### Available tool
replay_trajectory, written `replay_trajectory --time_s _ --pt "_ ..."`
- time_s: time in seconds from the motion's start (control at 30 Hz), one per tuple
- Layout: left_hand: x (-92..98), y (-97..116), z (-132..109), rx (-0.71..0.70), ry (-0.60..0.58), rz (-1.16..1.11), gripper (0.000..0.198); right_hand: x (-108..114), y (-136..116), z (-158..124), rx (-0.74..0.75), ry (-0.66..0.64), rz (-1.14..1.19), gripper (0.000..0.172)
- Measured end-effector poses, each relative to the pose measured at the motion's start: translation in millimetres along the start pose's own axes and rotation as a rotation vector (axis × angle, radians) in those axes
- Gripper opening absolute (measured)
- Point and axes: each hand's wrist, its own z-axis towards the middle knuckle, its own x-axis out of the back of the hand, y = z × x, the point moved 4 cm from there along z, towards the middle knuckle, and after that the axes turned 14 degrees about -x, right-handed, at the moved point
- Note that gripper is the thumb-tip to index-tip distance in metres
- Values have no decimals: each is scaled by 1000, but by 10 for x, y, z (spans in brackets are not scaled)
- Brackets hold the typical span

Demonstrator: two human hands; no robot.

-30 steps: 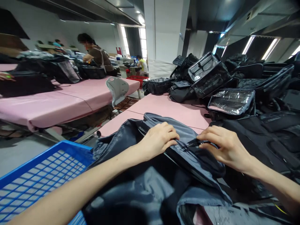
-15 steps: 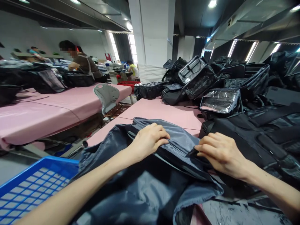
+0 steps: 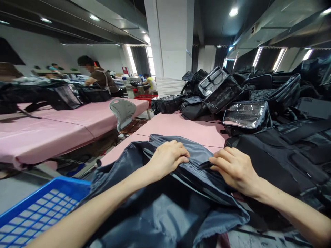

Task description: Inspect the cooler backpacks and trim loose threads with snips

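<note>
1. Head view: the blue-grey fabric piece [image 3: 165, 210] lies spread in front of the person, its far edge over the near pink table [image 3: 181, 125]. It is smooth, slightly glossy cloth with soft creases, a ribbed-looking seam band and a darker hollow beneath.
2. The left hand [image 3: 169, 156] has its fingers curled down and pinches the folded seam of that cloth.
3. The right hand [image 3: 234, 168] pinches a small dark tapered item [image 3: 205, 165] between thumb and fingertips, its point against the seam; what it is, I cannot tell.
4. A blue plastic basket [image 3: 28, 201] stands at lower left, with a solid rim and lattice of roughly rectangular holes. The cloth overlaps its right side, so part of its inside is hidden.
5. On the near table's far end sits an open-topped black bag [image 3: 168, 105], dark inside. Beside it is a tilted boxy bag [image 3: 222, 94] with a shiny silvery panel crossed by dark straps.
6. Nearer, a piped rectangular bag [image 3: 245, 114] shows a wrinkled, reflective face; foil or clear film, I cannot tell.
7. Just beyond the right hand lie matte black padded bags [image 3: 269, 158], broad and rounded at the edges.
8. On the left pink table [image 3: 64, 119], more dark bags surround a silvery panel [image 3: 68, 95]. A grey moulded chair [image 3: 122, 112] stands between the tables, with a red crate [image 3: 144, 99] behind.
</note>
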Motion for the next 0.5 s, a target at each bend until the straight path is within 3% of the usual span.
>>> replay_trajectory --time_s 0.1,0.2,0.27,0.37,0.43,0.5 --pt "-10 -30 40 24 -15 -17 13 -89 -105 85 67 40 -115 13" --pt "11 -52 69 31 -35 -9 12 -162 -119 161 74 -17 -135 13" --pt "32 -27 69 -17 -48 -1 13 -194 -44 201 4 -95 -20 14" --pt "7 95 23 -187 -100 -17 26 -165 177 226 -189 -153 333 12" --pt "-51 185 -19 -304 -123 -6 31 -54 345 189 -320 -90 519 13" --pt "-99 215 -27 -343 -89 70 31 130 464 86 -379 10 539 22"
